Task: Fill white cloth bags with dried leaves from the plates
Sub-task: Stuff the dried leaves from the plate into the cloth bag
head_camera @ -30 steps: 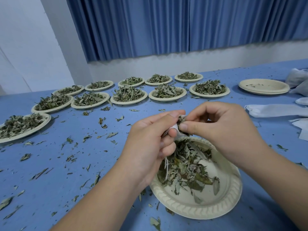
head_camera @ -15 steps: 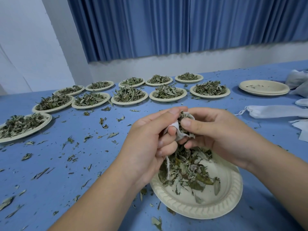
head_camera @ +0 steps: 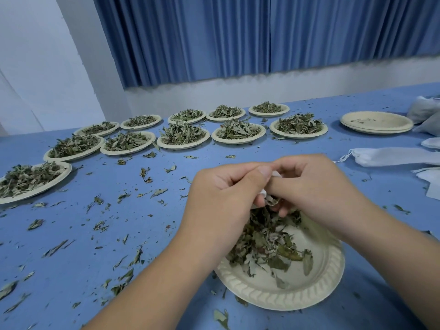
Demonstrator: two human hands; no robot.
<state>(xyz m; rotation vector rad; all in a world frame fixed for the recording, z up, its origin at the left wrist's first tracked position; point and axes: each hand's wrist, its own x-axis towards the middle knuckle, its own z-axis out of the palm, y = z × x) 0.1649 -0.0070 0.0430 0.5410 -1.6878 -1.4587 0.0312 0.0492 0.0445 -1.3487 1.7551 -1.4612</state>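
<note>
A cream paper plate (head_camera: 316, 287) with a heap of dried leaves (head_camera: 266, 241) lies near the front of the blue table. Above its far edge my left hand (head_camera: 223, 201) grips a small white cloth bag (head_camera: 263, 192), almost all of it hidden between my hands. My right hand (head_camera: 316, 191) is curled against the bag's mouth, its fingers bent among the leaves there; whether it holds leaves or cloth is hidden.
Several plates heaped with dried leaves (head_camera: 183, 136) stand in two rows across the back and left. Stacked bare plates (head_camera: 376, 122) sit back right, with flat white cloth bags (head_camera: 395, 156) and filled bags (head_camera: 423, 110) at the right edge. Loose leaves (head_camera: 100, 201) litter the table.
Both hands have closed together over the bag, hiding most of it. My right fingers have pushed down at the bag's mouth.
</note>
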